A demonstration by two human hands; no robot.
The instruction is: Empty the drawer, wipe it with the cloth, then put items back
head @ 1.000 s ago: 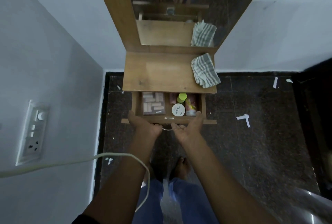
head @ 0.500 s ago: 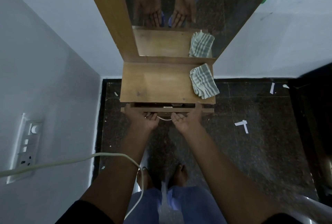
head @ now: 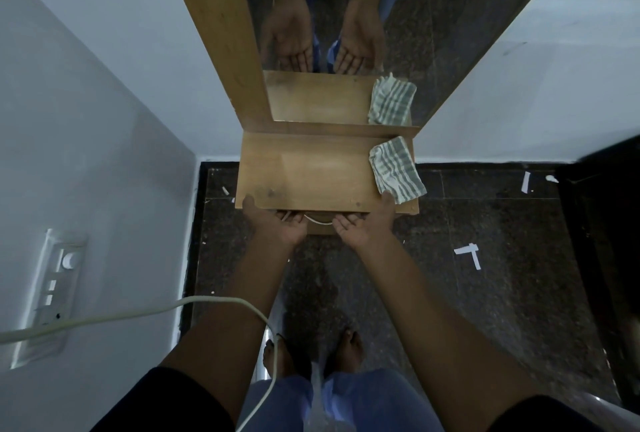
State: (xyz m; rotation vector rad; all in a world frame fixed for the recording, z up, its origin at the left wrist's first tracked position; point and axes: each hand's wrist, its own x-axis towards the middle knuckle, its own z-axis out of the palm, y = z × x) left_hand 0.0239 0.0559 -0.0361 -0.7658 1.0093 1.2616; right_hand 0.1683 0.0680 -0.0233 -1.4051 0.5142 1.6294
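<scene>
The wooden drawer (head: 320, 228) sits pushed in under the small dressing table's top (head: 311, 175); only a strip of its front and a thin metal handle (head: 320, 222) show, and its contents are hidden. My left hand (head: 277, 224) and my right hand (head: 367, 227) lie palm-up against the drawer front, fingers relaxed, holding nothing. A grey-and-white striped cloth (head: 396, 170) lies folded on the right end of the top, just above my right thumb.
A tall mirror (head: 346, 33) in a wooden frame rises behind the table and reflects my hands and the cloth. A white cable (head: 138, 314) crosses my left arm. A switch panel (head: 52, 293) is on the left wall. Dark furniture (head: 606, 241) stands at right; paper scraps (head: 469, 253) lie on the floor.
One second ago the drawer stood open showing boxes, a jar and tubes. Both hands have pushed it in, and it is now closed under the top.
</scene>
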